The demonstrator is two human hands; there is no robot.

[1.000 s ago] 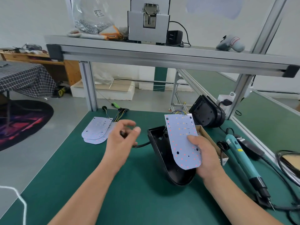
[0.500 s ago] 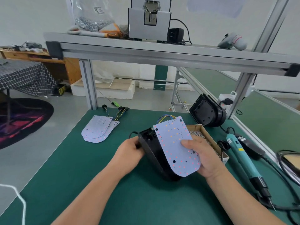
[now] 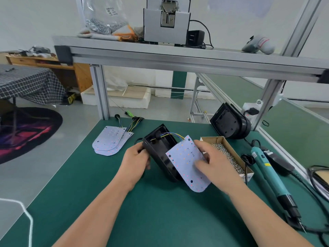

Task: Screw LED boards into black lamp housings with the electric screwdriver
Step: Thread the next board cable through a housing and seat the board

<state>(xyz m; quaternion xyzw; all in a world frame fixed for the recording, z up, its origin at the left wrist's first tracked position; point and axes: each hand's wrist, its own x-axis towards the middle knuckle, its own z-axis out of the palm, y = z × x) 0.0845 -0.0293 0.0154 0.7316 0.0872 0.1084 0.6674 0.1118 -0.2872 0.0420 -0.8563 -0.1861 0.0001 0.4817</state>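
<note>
The LED board (image 3: pixel 187 163) leans tilted against the open face of the black lamp housing (image 3: pixel 160 150) in the middle of the green mat (image 3: pixel 160 211), with coloured wires running from its top edge into the shell. The right hand (image 3: pixel 215 163) grasps the board by its right edge, while the left hand (image 3: pixel 136 159) grips the housing's left wall. Just right of them sit a box of screws (image 3: pixel 227 155) and the electric screwdriver (image 3: pixel 268 173), with spare boards (image 3: pixel 110 139) to the left.

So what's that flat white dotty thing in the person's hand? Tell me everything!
The LED board is a flat, pale panel, straight at one end, rounded at the other, dotted with red and orange spots and some dark holes. Coloured wires run from its straight end into the black housing. It leans against that housing, held by the right hand.
</note>
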